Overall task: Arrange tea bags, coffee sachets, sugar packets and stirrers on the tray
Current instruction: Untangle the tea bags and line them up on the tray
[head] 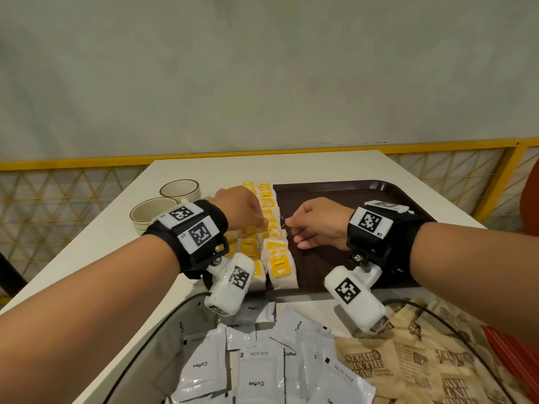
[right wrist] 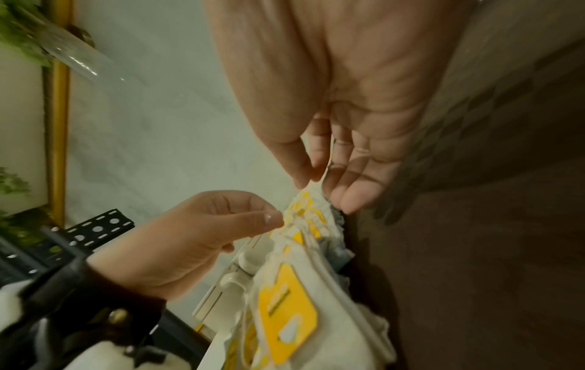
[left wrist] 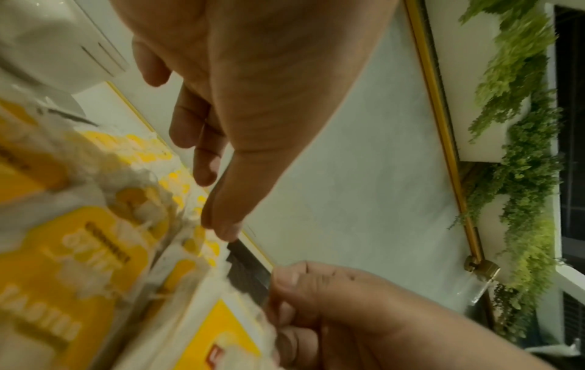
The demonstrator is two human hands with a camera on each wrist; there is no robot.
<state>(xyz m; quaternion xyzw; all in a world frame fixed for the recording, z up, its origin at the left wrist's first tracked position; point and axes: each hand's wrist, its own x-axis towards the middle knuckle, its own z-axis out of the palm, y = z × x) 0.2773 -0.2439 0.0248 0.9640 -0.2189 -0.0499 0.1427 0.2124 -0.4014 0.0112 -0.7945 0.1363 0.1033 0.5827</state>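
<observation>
Two hands over the row of tea bags (head: pixel 277 252). My left hand (head: pixel 237 207) hangs above the bags lying on the tabletop (head: pixel 204 167) just off the tray (head: pixel 350 189), fingers loosely bent, thumb tip down at the bag tops; whether it pinches one I cannot tell. My right hand (head: pixel 319 221) sits over the tray's left edge, thumb and forefinger closed on a thin tea bag string (head: pixel 282 218), other fingers relaxed. Bags run in overlapping rows between and beyond both hands, the right-most row on the tray edge. Beyond my left wrist: two cups (head: pixel 163 205). Nearer me, below both wrists: coffee sachets (head: pixel 256 371), and under my right forearm, brown sugar packets (head: pixel 408 365).
</observation>
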